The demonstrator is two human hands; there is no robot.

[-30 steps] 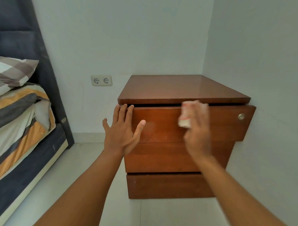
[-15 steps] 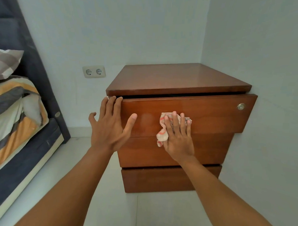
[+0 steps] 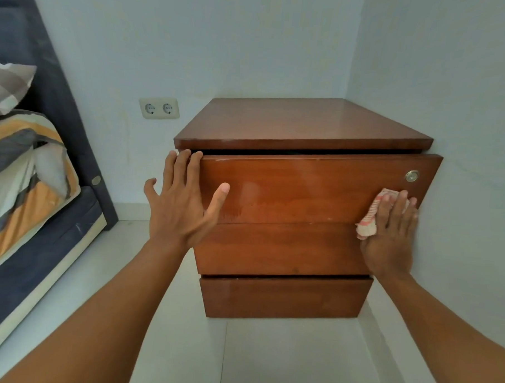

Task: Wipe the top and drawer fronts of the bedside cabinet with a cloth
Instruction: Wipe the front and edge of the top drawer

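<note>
Pressing flat against the top drawer front, the right hand has its fingers straight and together over a bunched red-and-white cloth, pinning it to the wood rather than clenching it. That edge of the view is a little blurred, so the thumb may be tucked under a fold. The cloth sits at the far right end of this drawer, just below the round lock and low enough that its bottom fold touches the seam with the middle drawer front. The left hand is spread wide and holds nothing; its fingertips rest at the drawer's upper left corner and its thumb lies on the face, apparently bracing the bedside cabinet. The drawer's long axis runs side to side, so from the cloth all the bare face stretches leftward towards the bracing hand, while the middle front and the bottom drawer front lie directly beneath. The right hand alone carries the cloth and is the nearer one to both. A dull patch across the lower face suggests this front is only partly done.
</note>
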